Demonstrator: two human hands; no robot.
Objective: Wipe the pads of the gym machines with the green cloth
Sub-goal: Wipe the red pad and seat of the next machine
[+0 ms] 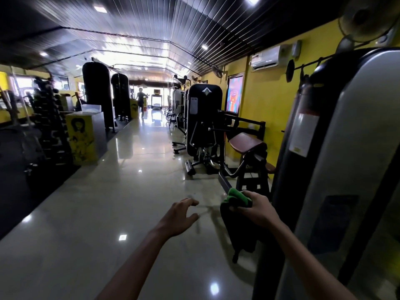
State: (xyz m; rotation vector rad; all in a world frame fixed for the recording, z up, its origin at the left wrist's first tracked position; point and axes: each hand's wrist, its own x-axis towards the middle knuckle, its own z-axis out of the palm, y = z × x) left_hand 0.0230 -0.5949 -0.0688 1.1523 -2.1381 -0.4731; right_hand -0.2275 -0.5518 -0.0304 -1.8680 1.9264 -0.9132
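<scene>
Your right hand (256, 210) grips the crumpled green cloth (237, 197) on the black upright pad (237, 230); left hand (180, 217) hangs loose, holding nothing; next, wipe downward

The green cloth (234, 194), bunched in the right hand (256, 210), looks soft and napped, matt against the smooth black pad (232, 226) it rests on, which has a dull vinyl-like skin. The floor (134, 191) is polished tile, glossy enough to mirror the ceiling lights, while at three o'clock the machine shroud (350, 148) shows smooth, semi-gloss grey plastic or painted metal with a paper label (303, 135). At one o'clock the maroon bench pad (246, 141) has a faint leathery sheen.
</scene>
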